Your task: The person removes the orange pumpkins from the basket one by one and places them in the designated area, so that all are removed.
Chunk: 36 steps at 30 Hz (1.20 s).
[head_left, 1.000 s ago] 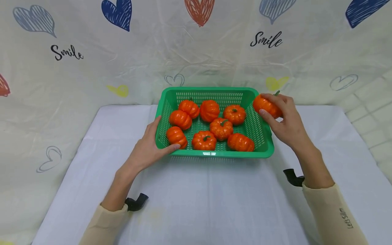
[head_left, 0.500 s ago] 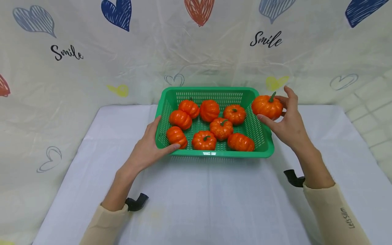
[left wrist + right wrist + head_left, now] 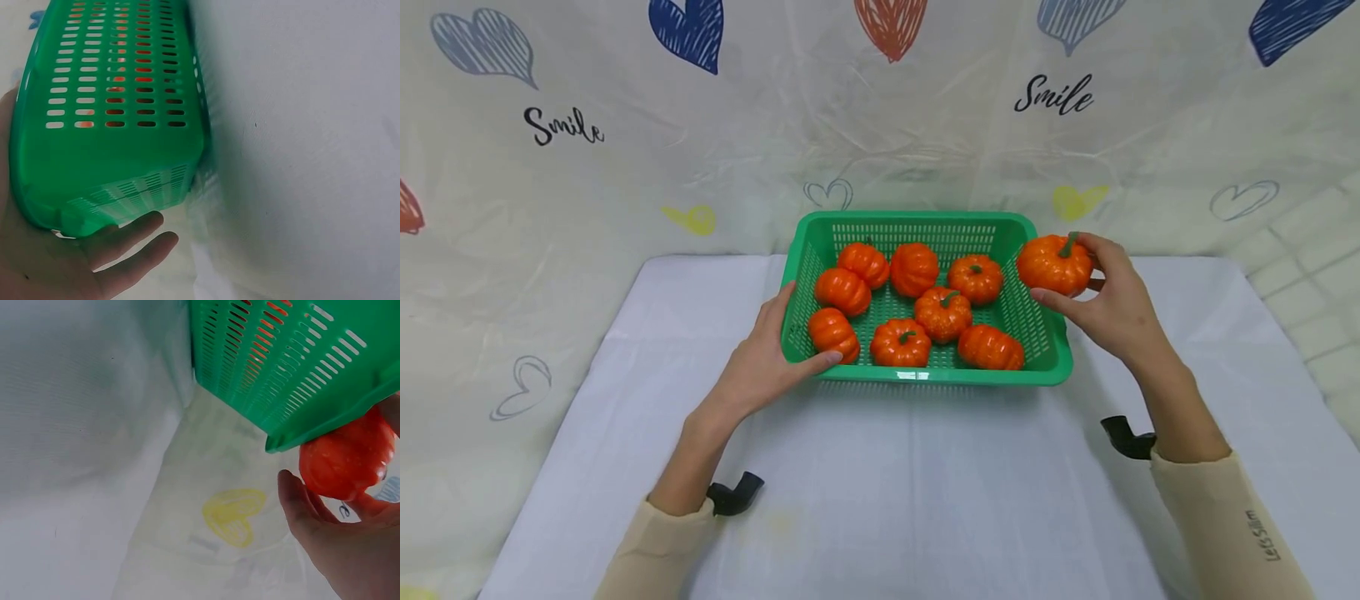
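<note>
Eight orange pumpkins (image 3: 943,315): inside the green basket (image 3: 985,377), some stem-up, others on their sides.
Held pumpkin (image 3: 1052,265): at the basket's right end by its far corner, roughly at rim height, green stem (image 3: 1068,244) up. Touching the rim or just off it: can't tell.
Right hand (image 3: 1116,304): just outside the basket's right end, fingers clamped on the held pumpkin. Thumb low on the body, a finger up by the stem.
Left hand (image 3: 760,354): at the basket's near left corner, clamped on it. Thumb over the near rim, fingers along the outside of the left wall.
Basket seating: looks set down on the white-covered bench (image 3: 880,500).
Backdrop (image 3: 760,117): behind the basket, hearts and "Smile" print.
Step, my read: one pumpkin handled at the rim, other hand bracing the basket.
Pumpkin grip: best on the ribbed body, thumb opposing fingers. Stem alone looks a poor handle; the glossy skin may slip.
Rim clearance: raise the pumpkin's underside above the basket's right rim before any sideways move. A snag could drag or tip the basket.
Brace: steady hold at the near left corner, no lifting. It sits opposite the pumpkin, so it should resist twist.
Letting go: only once the pumpkin is fully supported. Round body, likely to roll; lower, don't drop.
</note>
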Available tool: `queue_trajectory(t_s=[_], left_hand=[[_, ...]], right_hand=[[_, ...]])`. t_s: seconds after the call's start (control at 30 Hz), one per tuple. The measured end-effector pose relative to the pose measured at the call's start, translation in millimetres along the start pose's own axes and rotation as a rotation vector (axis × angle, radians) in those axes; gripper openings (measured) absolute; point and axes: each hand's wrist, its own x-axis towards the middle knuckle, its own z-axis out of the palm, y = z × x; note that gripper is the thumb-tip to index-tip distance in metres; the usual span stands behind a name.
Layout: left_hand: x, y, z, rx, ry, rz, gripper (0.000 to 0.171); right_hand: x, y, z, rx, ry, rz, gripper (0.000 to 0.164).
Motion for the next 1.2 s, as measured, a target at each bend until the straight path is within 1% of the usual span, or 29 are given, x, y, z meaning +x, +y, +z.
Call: queue_trajectory(t_s=[0.13, 0.3, 0.43, 0.57, 0.77, 0.9, 1.2], left_hand=[[-0.5, 0.1, -0.4, -0.004, -0.005, -0.001, 0.117], [0.1, -0.5, -0.8, -0.016, -0.001, 0.009, 0.117], [-0.9, -1.1, -1.1, -0.032, -0.002, 0.024, 0.117], [-1.3, -1.3, -1.0, -0.061, -0.004, 0.046, 0.115], [-0.5, -0.7, -1.5, -0.095, -0.006, 0.073, 0.117], [0.2, -2.4, -0.8, -0.146, -0.023, 0.100, 0.117], [1.0, -4.8, -2.6, -0.193, -0.050, 0.146, 0.119]], right_hand=[[-0.3, 4.6, -0.3, 0.022, -0.005, -0.002, 0.089], [-1.3, 10.7, -0.7, 0.053, 0.010, 0.013, 0.083], [-4.2, 14.9, -3.2, 0.078, 0.019, 0.048, 0.089], [-7.0, 19.3, -7.0, 0.075, 0.035, 0.075, 0.092], [-8.0, 28.7, -12.4, 0.071, 0.075, 0.087, 0.090], [-8.5, 37.2, -14.7, 0.073, 0.088, 0.092, 0.088], [-6.6, 51.0, -19.3, 0.062, 0.125, 0.091, 0.088]])
